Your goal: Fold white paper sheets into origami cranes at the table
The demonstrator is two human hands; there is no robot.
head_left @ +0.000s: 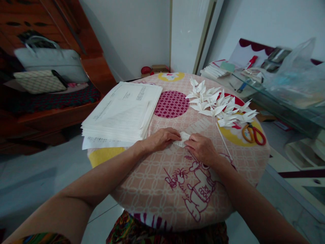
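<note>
A small folded piece of printed paper [181, 139] is held between my two hands, just above the tablecloth. My left hand [164, 139] pinches its left end, fingers closed. On the right end, the fingers of my right hand [201, 147] are closed too. Beyond the hands lies a pale printed strip of paper [200, 126]. Several white folded paper cranes [213, 101] form a cluster at the table's far right. A thin white stick [223, 139] lies to the right of my right hand. Left of my hands is a thick stack of printed sheets [122, 112].
Scissors [254, 133] with orange-red handles lie near the round table's [152, 176] right edge. A glass shelf [266, 91] with a plastic bag [291, 78] and papers stands at the right. On a wooden seat at the left rest a pale handbag [50, 62] and a checked pouch [38, 81].
</note>
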